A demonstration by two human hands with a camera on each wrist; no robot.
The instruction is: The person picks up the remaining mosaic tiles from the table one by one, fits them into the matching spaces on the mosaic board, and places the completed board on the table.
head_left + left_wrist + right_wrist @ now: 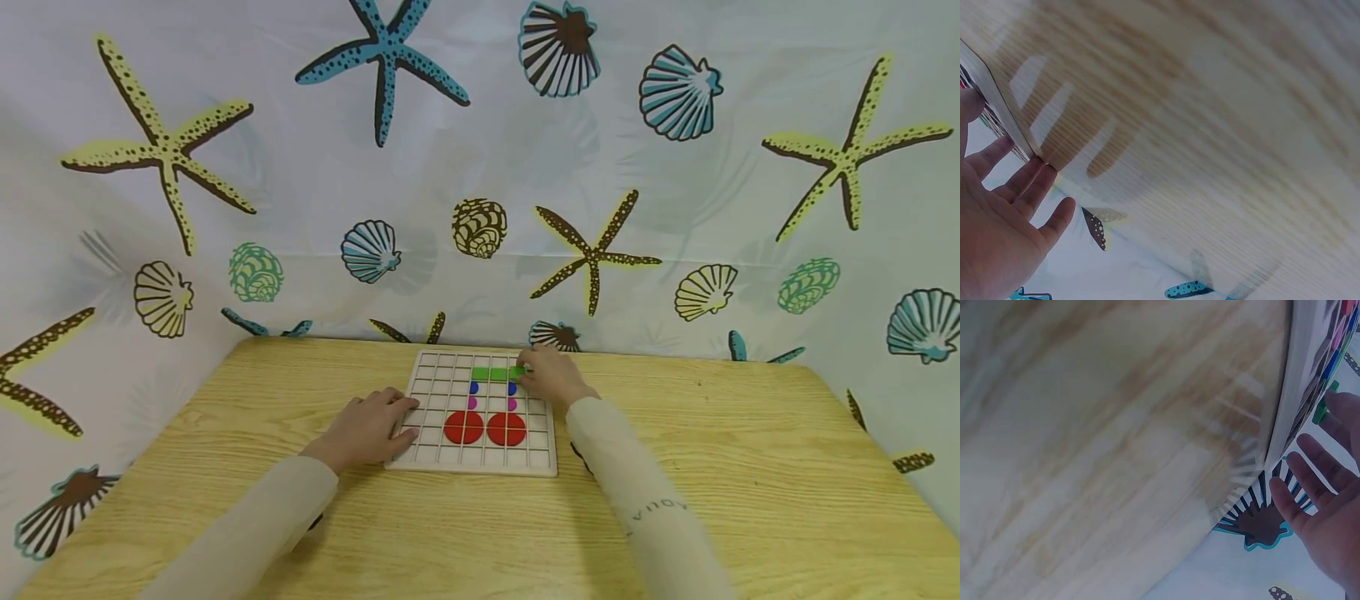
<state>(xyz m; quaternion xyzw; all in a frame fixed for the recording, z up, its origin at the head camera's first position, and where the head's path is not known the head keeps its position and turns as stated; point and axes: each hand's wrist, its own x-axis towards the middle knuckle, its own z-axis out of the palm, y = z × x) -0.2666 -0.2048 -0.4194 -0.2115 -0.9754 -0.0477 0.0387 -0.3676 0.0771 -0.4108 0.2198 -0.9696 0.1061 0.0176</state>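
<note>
A white gridded board (431,456) lies on the table with colored pieces in its cells. My right hand (552,377) is at its upper right, pinching a green piece (1320,411) between thumb and index finger; the other fingers extend loosely. This piece sits at the right end of a green row (490,374). Below are small blue half-rounds (474,388), small pink half-rounds (472,403) and two large red circles (463,427), split by grid lines. At the board's left edge rests my left hand (363,429), its fingers fairly straight and touching the rim (1004,106).
The wood-grain table (720,467) extends around the board on both sides and in front. A pale cloth (465,167) printed with starfish and shells hangs along the back and sides.
</note>
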